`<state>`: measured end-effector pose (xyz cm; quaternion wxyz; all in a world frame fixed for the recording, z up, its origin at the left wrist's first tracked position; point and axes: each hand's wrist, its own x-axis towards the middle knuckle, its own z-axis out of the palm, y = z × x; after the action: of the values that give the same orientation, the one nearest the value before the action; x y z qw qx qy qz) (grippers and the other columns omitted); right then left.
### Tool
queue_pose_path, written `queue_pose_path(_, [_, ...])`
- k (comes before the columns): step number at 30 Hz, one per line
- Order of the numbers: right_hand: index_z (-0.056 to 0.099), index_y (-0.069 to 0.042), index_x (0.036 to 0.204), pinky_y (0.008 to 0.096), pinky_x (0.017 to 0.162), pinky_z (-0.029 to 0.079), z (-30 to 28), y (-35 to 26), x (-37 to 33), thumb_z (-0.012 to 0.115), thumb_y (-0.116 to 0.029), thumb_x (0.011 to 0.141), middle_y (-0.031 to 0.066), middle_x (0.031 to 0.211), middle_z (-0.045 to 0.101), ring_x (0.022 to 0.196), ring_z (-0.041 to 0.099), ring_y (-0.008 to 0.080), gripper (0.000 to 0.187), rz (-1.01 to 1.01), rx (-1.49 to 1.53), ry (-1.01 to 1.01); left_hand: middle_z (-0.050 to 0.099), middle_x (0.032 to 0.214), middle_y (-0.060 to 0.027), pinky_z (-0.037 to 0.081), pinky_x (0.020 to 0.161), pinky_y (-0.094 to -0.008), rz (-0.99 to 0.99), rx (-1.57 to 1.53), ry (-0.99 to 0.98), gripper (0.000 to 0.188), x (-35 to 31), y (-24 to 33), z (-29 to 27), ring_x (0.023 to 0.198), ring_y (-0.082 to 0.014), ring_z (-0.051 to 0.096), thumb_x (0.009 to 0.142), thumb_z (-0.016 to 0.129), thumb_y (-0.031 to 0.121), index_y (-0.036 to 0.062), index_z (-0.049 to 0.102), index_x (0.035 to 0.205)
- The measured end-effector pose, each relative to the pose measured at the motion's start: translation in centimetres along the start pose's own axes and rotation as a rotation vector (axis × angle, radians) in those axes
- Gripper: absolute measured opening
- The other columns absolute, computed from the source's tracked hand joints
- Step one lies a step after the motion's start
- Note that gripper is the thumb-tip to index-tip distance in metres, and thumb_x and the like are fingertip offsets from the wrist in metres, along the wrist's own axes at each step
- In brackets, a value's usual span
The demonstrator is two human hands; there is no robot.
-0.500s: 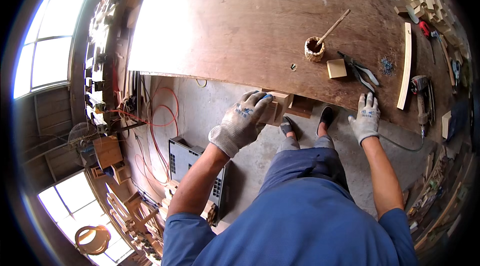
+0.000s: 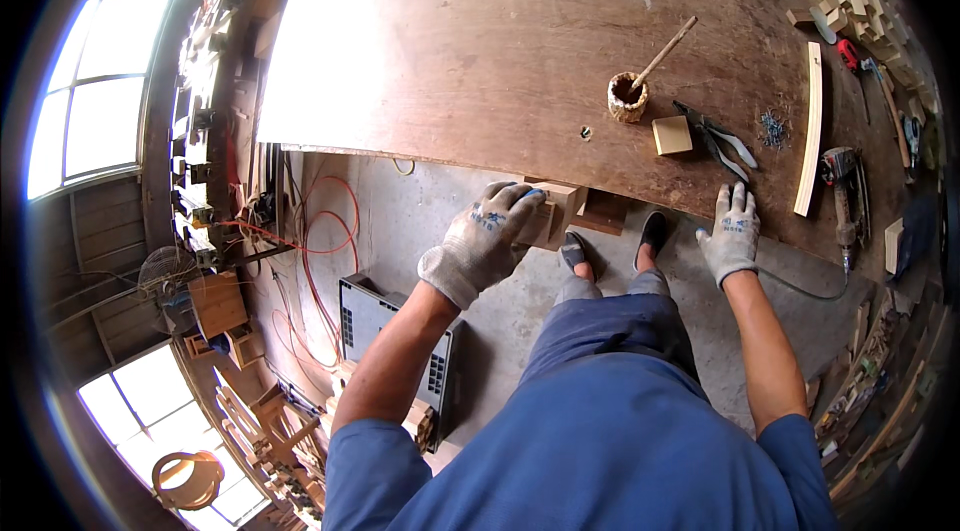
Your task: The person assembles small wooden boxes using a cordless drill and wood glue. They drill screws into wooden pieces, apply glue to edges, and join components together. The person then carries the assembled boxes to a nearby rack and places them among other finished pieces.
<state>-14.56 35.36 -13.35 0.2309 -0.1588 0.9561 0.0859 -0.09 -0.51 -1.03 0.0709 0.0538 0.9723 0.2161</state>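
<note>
My left hand [image 2: 487,239], in a pale work glove, is closed around the near end of a light wooden piece [image 2: 566,203] at the bench's front edge. Its fingertips and part of the wood hide each other, and a bit of blue shows at the fingers. On the right, my gloved right hand [image 2: 732,236] rests with fingers stretched over the edge of the brown workbench [image 2: 500,61], holding nothing. Just beyond that hand lie dark-handled pincers [image 2: 718,143] and a small square wood block [image 2: 672,136]. A crusted pot [image 2: 627,101] with a stick [image 2: 668,51] leaning in it stands farther back.
At the right lie small blue nails [image 2: 773,129], a curved wood strip [image 2: 808,131], an air tool [image 2: 842,196] with a hose, and a pile of wood blocks [image 2: 855,6]. Red hoses [image 2: 330,216] and a grey crate [image 2: 365,316] are on the floor at left.
</note>
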Motion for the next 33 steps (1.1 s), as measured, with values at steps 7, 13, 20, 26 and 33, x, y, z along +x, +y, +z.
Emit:
queue_pose_path(7, [0.032,-0.004,0.162,0.0509,0.119,0.037,-0.2,-0.1,0.0,0.084,-0.041,0.084,0.0217,0.167,0.031,0.151,0.035,0.0416,0.101,-0.007,0.002,0.001,0.065,0.133,-0.0172,0.056,0.102,-0.0489,-0.02,-0.004,0.001,0.061,0.0,0.0,-0.1,0.124,-0.0405,0.062,0.079,0.081,0.01,0.0069,0.062,0.136])
queue_pose_path(13, [0.043,0.001,0.156,0.0584,0.121,0.032,5.2,0.8,0.2,0.083,-0.032,0.079,0.03,0.163,0.034,0.15,0.035,0.0476,0.093,-0.09,0.105,0.266,0.067,0.13,-0.0195,0.056,0.099,-0.0507,0.052,-0.095,0.029,0.055,0.3,0.0,-0.9,0.12,-0.0426,0.063,0.082,0.078,0.01,0.0064,0.063,0.135])
queue_pose_path(20, [0.049,-0.003,0.153,0.0546,0.113,0.04,0.5,1.0,-0.4,0.077,-0.045,0.085,0.0246,0.158,0.043,0.145,0.042,0.0412,0.085,-0.112,0.142,0.105,0.068,0.128,-0.0194,0.054,0.103,-0.049,0.001,-0.028,0.031,0.058,-0.6,-0.4,0.0,0.12,-0.0417,0.062,0.073,0.079,0.008,0.0048,0.066,0.129])
queue_pose_path(26, [0.066,-0.007,0.125,0.0486,0.1,0.052,0.8,10.9,1.1,0.076,-0.03,0.087,0.0197,0.135,0.062,0.119,0.063,0.0379,0.046,0.034,0.547,0.671,0.069,0.119,-0.0207,0.057,0.095,-0.0496,0.054,-0.056,0.052,0.039,0.4,-0.5,-0.1,0.113,-0.043,0.064,0.081,0.072,0.01,0.0042,0.068,0.12])
queue_pose_path(33, [0.053,-0.001,0.142,0.0491,0.112,0.046,-0.1,22.7,4.3,0.076,-0.027,0.086,0.0255,0.143,0.056,0.132,0.055,0.0414,0.066,0.453,0.347,0.403,0.07,0.122,-0.0186,0.057,0.097,-0.0483,0.019,0.009,0.049,0.05,0.1,-0.7,0.4,0.115,-0.0403,0.064,0.076,0.078,0.014,0.004,0.068,0.124])
